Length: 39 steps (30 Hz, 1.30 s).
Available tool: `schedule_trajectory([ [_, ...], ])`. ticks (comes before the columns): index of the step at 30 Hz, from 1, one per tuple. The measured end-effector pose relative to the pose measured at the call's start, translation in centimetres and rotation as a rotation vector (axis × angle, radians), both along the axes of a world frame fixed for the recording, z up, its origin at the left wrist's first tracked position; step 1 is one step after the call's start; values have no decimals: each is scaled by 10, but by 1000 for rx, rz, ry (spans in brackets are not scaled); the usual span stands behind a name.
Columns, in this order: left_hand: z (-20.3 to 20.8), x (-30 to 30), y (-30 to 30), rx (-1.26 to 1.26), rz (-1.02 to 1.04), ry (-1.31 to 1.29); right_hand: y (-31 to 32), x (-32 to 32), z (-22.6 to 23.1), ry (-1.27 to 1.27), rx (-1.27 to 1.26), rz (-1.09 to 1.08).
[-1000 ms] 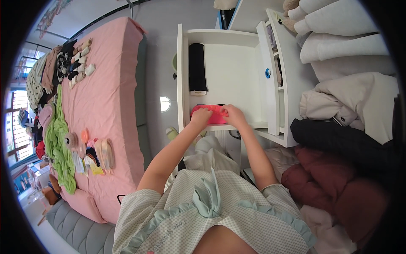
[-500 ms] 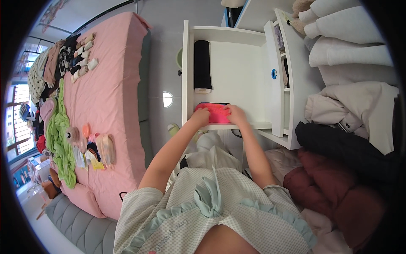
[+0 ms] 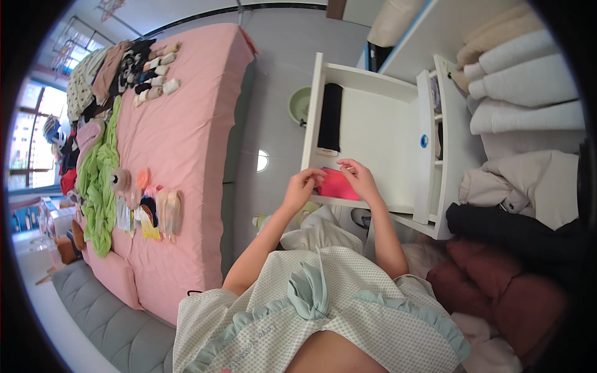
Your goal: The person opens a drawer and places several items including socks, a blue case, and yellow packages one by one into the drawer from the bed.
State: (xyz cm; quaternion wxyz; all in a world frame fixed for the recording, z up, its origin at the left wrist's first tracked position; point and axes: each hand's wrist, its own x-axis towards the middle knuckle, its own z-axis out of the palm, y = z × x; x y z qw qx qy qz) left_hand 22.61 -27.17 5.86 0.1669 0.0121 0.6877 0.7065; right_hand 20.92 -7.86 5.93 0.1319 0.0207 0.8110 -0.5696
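Down at the near end of the white drawer, the pink cloth sits with the right hand's fingers loosely spread, gripping nothing, and the left hand's curled by its edge (can't tell if pinching), so one snagged fingertip could probably rumple it.

Folded pink cloth in drawer
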Motion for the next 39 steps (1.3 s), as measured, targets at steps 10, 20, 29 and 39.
schedule_trajectory([
  [10,29,15,-124,-195,508,83,-143,-18,63,-17,-42,419],
  [20,38,89,-287,-303,868,209,-312,3,49,-19,8,765],
  [29,31,177,-402,-372,1204,159,-472,46,56,-7,-2,1090],
  [39,-4,237,-454,-371,1444,17,-583,62,-1,-60,-100,1279],
])
